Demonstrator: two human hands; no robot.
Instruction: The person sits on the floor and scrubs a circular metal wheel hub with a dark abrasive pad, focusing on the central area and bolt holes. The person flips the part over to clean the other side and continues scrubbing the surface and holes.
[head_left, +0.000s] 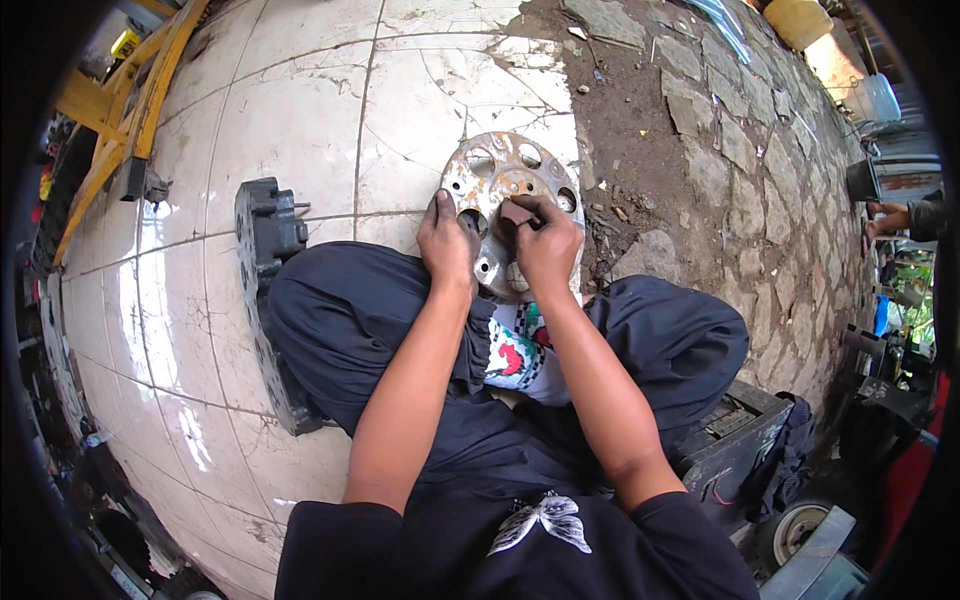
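A round, flat metal disc (516,180) stands before me, tilted, with large and small holes around it and patches of rust on its grey face. My left hand (447,245) grips its left edge, thumb lying on the face. Pinched in my right hand (550,250) is a small reddish-brown piece that looks like folded sandpaper (516,212), pressed against the disc near its centre. The lower part of the disc is partly hidden by my hands. Below it, between my knees, shows a white cloth with a red and green pattern (512,355).
A dark cast metal engine part (268,235) stands on the white tiles (300,130) by my left knee. Farther left is a yellow frame (150,95). Stone paving (740,200) and dirt lie right. Another person's hand (886,220) shows at the right edge; a black box (735,430) is beside me.
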